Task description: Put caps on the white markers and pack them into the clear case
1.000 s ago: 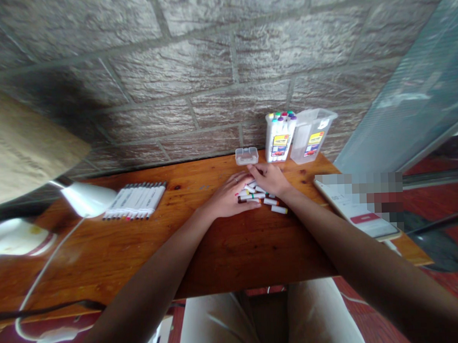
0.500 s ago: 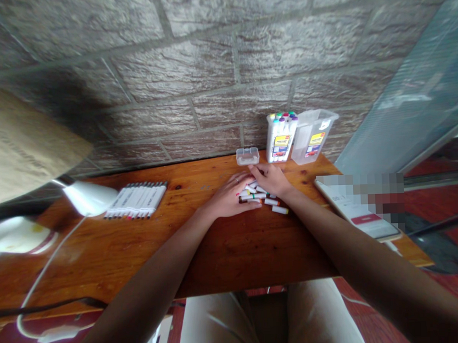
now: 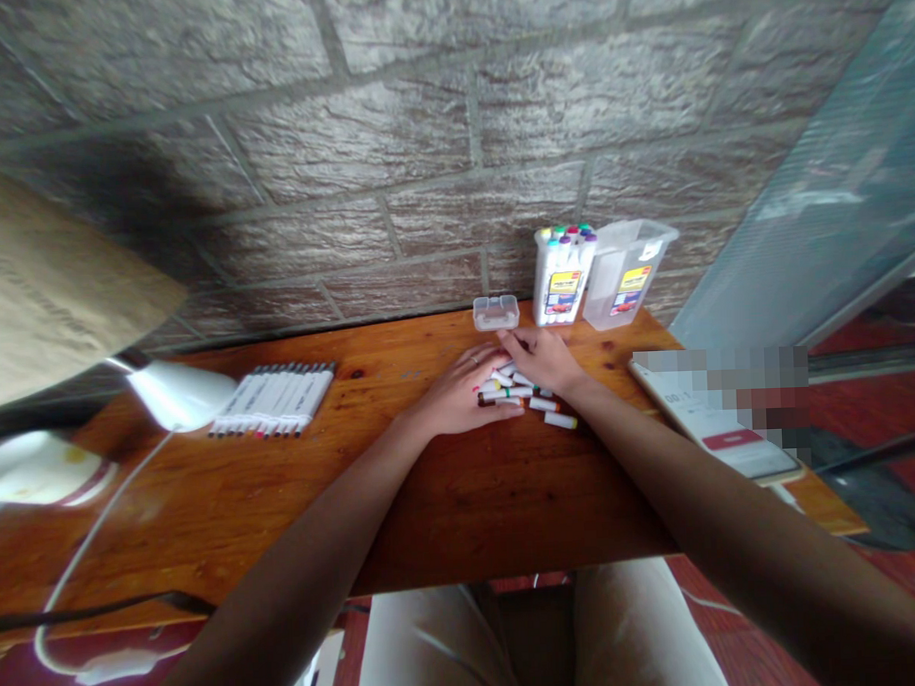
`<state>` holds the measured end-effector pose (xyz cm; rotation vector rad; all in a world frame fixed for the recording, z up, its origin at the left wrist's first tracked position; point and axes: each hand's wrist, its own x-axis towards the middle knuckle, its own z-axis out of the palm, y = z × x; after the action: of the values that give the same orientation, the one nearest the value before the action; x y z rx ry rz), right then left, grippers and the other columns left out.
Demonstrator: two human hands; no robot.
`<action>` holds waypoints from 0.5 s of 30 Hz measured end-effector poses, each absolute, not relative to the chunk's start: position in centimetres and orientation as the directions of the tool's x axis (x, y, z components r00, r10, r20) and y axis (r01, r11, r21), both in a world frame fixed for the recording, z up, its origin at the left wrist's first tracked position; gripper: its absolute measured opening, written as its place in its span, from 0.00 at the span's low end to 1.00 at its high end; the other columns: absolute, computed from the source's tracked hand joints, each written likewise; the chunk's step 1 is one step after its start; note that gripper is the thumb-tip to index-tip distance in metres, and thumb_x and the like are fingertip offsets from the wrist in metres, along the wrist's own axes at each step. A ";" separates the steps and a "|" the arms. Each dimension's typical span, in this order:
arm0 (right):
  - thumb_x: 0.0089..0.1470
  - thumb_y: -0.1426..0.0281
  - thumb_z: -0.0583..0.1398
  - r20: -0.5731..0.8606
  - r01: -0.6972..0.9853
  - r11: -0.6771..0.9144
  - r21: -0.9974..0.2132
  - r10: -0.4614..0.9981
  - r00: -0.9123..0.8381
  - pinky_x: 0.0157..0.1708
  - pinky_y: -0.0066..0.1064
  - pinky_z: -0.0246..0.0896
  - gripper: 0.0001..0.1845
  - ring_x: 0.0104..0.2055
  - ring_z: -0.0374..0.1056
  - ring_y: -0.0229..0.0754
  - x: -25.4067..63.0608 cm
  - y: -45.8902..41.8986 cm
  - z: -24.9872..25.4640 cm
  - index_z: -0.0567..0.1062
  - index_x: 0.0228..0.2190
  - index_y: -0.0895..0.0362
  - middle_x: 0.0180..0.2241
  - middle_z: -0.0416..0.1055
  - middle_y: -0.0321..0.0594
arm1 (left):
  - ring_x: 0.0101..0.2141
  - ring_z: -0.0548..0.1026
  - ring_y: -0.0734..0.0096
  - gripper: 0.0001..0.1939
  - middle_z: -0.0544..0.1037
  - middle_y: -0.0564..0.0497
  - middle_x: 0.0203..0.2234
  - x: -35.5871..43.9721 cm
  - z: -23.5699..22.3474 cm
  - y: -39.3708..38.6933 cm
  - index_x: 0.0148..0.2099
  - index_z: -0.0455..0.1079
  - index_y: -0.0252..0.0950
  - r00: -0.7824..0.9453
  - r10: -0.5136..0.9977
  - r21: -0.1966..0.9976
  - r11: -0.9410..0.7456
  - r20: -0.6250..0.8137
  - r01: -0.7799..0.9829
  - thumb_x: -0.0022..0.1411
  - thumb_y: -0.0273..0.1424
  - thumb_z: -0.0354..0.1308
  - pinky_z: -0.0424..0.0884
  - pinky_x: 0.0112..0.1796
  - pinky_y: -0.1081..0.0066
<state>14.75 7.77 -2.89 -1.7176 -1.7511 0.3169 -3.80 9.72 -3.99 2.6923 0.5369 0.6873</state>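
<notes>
A heap of marker caps [image 3: 516, 392], white with coloured ends, lies on the wooden table in front of me. My left hand [image 3: 463, 388] rests along the heap's left side, its thumb stretched out over the near caps and its fingers laid out at the back. From the right, my right hand [image 3: 542, 360] curves around the far side, fingers extended towards the left hand's fingertips. Both hands cup the caps and neither grips one that I can see. A loose white cap [image 3: 560, 419] lies at the heap's near right edge. Some caps are hidden under the hands.
Behind stand a small clear box [image 3: 495, 313], a case full of markers [image 3: 564, 279] and a clear plastic case [image 3: 626, 277]. A row of markers [image 3: 273, 400] lies at left beside a white lamp [image 3: 180, 395]. A tablet-like device [image 3: 720, 424] lies right.
</notes>
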 end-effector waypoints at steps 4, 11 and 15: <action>0.65 0.57 0.51 0.272 0.797 0.104 -0.595 0.959 0.078 0.28 0.30 0.50 0.25 0.29 0.69 0.41 14.7 7.7 -2.8 0.76 0.24 0.56 0.26 0.76 0.41 | 0.64 0.61 0.53 0.37 0.65 0.40 0.63 -3.8 -4.0 9.8 0.65 0.58 0.40 0.813 0.430 0.400 -0.876 0.393 0.270 0.60 0.51 0.60 0.59 0.63 0.52; 0.65 0.57 0.51 0.278 0.798 0.114 -0.592 0.958 0.070 0.28 0.30 0.49 0.25 0.28 0.68 0.40 14.8 7.8 -2.9 0.76 0.24 0.57 0.25 0.75 0.41 | 0.63 0.62 0.52 0.37 0.65 0.40 0.63 -3.8 -4.1 9.8 0.65 0.58 0.40 0.810 0.435 0.405 -0.873 0.393 0.273 0.59 0.51 0.61 0.59 0.63 0.51; 0.64 0.56 0.51 0.286 0.795 0.116 -0.595 0.955 0.075 0.27 0.30 0.48 0.26 0.28 0.67 0.40 14.8 7.9 -3.1 0.75 0.23 0.57 0.24 0.75 0.41 | 0.63 0.62 0.53 0.36 0.65 0.41 0.62 -3.8 -4.0 9.7 0.64 0.59 0.40 0.814 0.435 0.393 -0.875 0.384 0.283 0.60 0.51 0.60 0.59 0.63 0.53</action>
<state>14.83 7.86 -3.06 -1.7088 -1.7492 0.3161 -3.79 9.73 -3.99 2.6803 0.5461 0.6772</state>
